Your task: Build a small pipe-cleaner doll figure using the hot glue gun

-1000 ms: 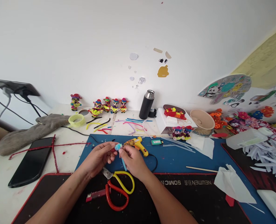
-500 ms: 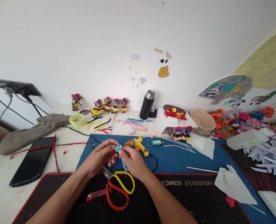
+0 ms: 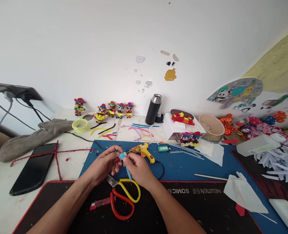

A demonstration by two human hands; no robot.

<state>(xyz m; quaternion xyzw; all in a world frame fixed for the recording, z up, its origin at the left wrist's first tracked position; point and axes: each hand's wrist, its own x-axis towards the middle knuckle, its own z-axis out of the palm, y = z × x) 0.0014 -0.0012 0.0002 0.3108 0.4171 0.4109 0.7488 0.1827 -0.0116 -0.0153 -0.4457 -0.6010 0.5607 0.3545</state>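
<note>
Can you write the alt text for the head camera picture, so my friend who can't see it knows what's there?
The left hand and right hand pinch a small light-blue and red piece over a craft table. Scissors lie below them and a yellow glue gun just beyond; colorful little figures stand near the wall.

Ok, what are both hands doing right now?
Left hand: closed on the small blue and red piece.
Right hand: fingers closed on the same piece, blue strip hanging below.
</note>
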